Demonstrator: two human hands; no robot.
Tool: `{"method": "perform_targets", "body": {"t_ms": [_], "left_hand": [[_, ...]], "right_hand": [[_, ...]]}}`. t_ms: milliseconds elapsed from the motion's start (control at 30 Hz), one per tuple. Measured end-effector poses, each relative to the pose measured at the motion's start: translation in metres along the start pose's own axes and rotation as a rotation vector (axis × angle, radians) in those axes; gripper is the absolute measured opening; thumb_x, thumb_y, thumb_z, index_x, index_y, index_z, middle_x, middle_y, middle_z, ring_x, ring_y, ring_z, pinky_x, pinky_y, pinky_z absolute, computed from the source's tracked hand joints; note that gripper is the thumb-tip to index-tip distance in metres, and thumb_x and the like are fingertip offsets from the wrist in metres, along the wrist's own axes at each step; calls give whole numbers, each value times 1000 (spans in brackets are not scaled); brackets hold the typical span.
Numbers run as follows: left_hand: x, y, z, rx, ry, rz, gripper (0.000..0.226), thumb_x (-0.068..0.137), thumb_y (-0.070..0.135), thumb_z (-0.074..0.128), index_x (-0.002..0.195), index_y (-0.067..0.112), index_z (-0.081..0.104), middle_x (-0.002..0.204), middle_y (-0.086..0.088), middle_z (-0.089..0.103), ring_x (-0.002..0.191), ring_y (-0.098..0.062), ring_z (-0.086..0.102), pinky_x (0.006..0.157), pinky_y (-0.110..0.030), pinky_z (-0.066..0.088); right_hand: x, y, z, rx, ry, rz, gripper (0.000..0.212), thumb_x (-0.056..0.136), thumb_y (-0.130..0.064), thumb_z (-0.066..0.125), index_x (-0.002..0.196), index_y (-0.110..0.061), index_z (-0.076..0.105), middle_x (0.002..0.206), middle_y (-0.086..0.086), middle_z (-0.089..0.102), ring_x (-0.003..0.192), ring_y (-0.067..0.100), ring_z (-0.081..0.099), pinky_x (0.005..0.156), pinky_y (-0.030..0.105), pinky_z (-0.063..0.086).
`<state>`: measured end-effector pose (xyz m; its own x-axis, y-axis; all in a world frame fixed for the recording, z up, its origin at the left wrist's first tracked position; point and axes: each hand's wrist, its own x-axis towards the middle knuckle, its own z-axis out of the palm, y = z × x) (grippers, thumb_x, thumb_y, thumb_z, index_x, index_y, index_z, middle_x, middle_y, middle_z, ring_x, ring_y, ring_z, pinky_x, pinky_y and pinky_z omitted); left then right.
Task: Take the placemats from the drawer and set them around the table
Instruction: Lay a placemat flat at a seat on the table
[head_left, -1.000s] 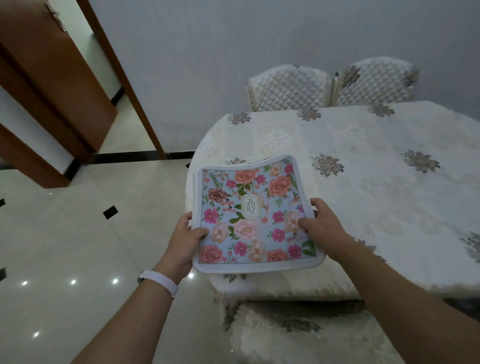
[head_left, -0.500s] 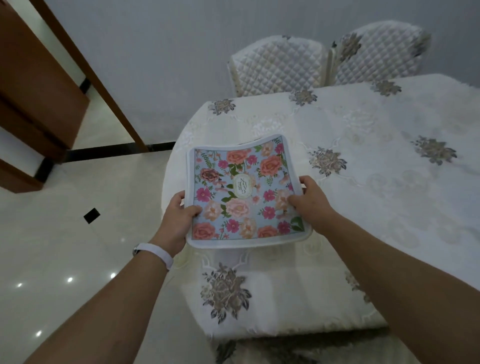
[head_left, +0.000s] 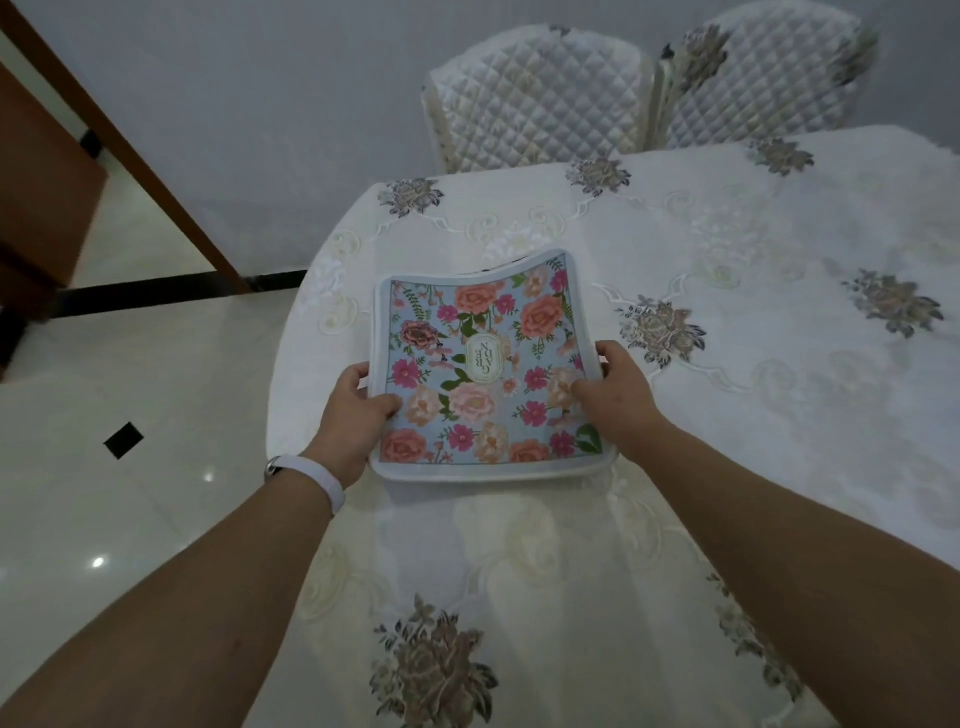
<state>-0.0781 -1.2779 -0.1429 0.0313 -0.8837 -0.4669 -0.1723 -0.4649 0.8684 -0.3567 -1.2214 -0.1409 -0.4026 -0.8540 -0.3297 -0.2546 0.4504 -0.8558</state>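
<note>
Now your left hand (head_left: 353, 410) and right hand (head_left: 615, 397) pinch the placemats (head_left: 483, 364) by their side edges, above the table's (head_left: 779, 415) near end; loosen unevenly and the stack may slide apart.

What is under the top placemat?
Edges of more mats show beneath the placemat, held by the left hand and right hand over the tablecloth. Their faces and number are hidden.

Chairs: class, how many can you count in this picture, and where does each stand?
2. One quilted-cover chair stands at the table's far edge, near its left corner; the second chair stands close beside it on the right. Others may lie outside view.
</note>
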Motion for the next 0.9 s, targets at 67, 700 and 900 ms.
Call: {"method": "perform_targets", "body": {"t_ms": [67, 700, 900], "left_hand": [[11, -10, 3, 16, 20, 7, 36, 93, 3, 59, 123, 17, 46, 105, -6, 68, 85, -23, 71, 57, -33, 59], [-71, -7, -21, 587, 10, 428, 44, 94, 26, 61, 135, 16, 49, 132, 1, 53, 120, -19, 50, 96, -35, 43], [-130, 1, -24, 991, -156, 833, 53, 86, 44, 49, 124, 11, 63, 121, -9, 66, 109, -30, 61, 89, -41, 51]], "right_hand": [[11, 7, 5, -29, -2, 10, 33, 89, -11, 64, 117, -23, 53, 97, -2, 66, 79, 15, 68, 67, 32, 58], [-63, 15, -25, -559, 25, -132, 44, 93, -30, 60, 133, -14, 54, 134, 6, 54, 119, 23, 53, 96, 34, 44], [-152, -5, -57, -891, 22, -257, 48, 95, -42, 52, 138, -20, 51, 137, 2, 51, 123, 24, 47, 95, 37, 46]]}}
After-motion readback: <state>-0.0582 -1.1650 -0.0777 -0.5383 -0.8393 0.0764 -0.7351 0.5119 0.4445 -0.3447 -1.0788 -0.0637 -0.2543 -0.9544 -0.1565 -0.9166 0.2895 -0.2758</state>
